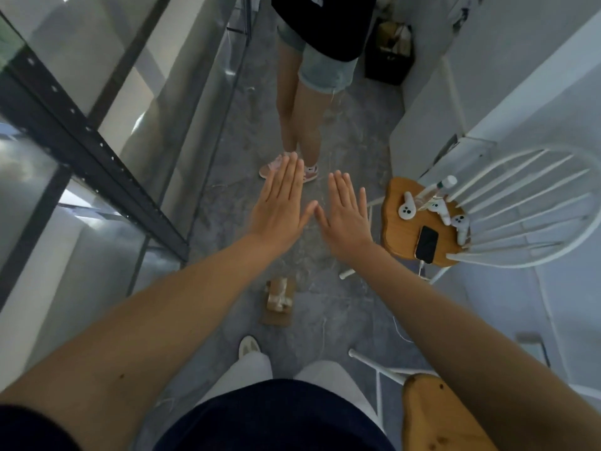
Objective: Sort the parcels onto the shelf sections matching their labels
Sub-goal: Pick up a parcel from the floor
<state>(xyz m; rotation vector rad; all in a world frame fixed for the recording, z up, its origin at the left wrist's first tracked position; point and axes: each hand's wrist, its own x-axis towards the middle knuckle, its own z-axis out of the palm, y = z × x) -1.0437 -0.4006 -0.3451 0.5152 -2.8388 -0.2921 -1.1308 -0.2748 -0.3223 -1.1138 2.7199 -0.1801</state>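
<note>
A narrow aisle of grey concrete floor (341, 304) runs between a black metal shelf (81, 131) on the left and wooden-seated chairs on the right, the near chair (432, 415) close by the wearer's knee. One small cardboard parcel (279, 299), bound with tape, lies on the floor just ahead of the wearer's shoe. Above it, the left hand (281, 203) and right hand (346, 216) are stretched out flat, palms down, thumbs almost touching, holding nothing. The parcel looks light and stiff. Gripping its two short sides seems safest, since the tape may be slick. Its label is unreadable. Room is tight: the farther chair (419, 222) carries a phone (427, 244), and a second person (299, 125) stands in the aisle beyond.
</note>
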